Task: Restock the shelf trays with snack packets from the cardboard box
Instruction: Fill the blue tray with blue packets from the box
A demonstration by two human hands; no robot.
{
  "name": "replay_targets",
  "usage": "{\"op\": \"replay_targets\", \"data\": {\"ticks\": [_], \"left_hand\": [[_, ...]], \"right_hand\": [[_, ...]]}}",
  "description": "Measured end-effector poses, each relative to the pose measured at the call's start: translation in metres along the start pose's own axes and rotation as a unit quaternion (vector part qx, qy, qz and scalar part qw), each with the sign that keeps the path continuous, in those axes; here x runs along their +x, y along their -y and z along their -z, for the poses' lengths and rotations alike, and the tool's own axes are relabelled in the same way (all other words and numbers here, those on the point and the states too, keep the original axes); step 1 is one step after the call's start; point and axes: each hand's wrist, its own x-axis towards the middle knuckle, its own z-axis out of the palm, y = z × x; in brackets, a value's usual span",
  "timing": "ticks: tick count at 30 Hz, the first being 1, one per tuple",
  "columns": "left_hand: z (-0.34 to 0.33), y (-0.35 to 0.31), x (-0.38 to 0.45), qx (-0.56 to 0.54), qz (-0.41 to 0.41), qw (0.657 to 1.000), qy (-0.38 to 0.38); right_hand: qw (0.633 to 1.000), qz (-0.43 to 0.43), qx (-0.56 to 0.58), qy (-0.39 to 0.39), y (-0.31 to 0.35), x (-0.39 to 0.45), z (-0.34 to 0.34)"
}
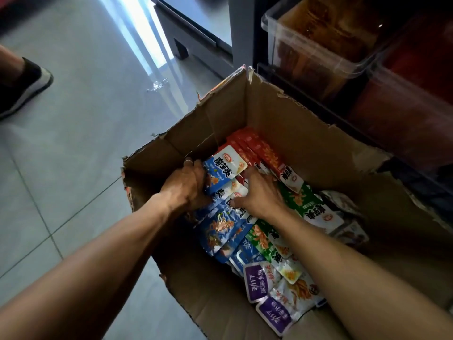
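Both hands in cardboard box (282, 123) on floor. Left hand (186, 187) grip curled round blue packets (220, 177); right hand (259, 192) fingers spread, pressing stack. Risk: slick packets fan out, slip mid-lift toward shelf trays (316, 55).

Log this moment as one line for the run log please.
stage: gathering | left hand: grips blue packets | right hand: on same stack, fingers spread | cardboard box: still stocked | shelf trays: not reached
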Motion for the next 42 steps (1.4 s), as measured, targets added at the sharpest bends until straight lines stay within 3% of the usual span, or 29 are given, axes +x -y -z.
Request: {"op": "replay_targets", "data": {"ticks": [11,14,19,25,34,42], "left_hand": [[0.005,-0.012,-0.006,0.029,-0.034,0.995,-0.088],[0.008,-0.012,-0.007,-0.001,-0.02,0.996,-0.083],[0.023,-0.009,-0.012,-0.172,0.011,0.982,-0.073],[0.037,-0.027,-0.042,-0.217,-0.004,0.974,-0.062],[0.066,-0.077,-0.116,-0.368,-0.032,0.926,-0.082],[0.101,-0.143,-0.189,-0.417,-0.146,0.893,-0.088]], "right_hand": [[0.993,-0.057,0.095,0.043,-0.031,-0.011,0.026],[0.996,-0.046,0.075,0.007,-0.043,-0.017,0.039],[0.994,-0.007,0.094,-0.059,-0.051,-0.037,0.064],[0.984,0.026,0.101,-0.144,-0.049,-0.072,0.094],[0.962,0.065,0.088,-0.251,-0.03,-0.16,0.167],[0.933,0.062,0.055,-0.351,-0.03,-0.275,0.246]]}}
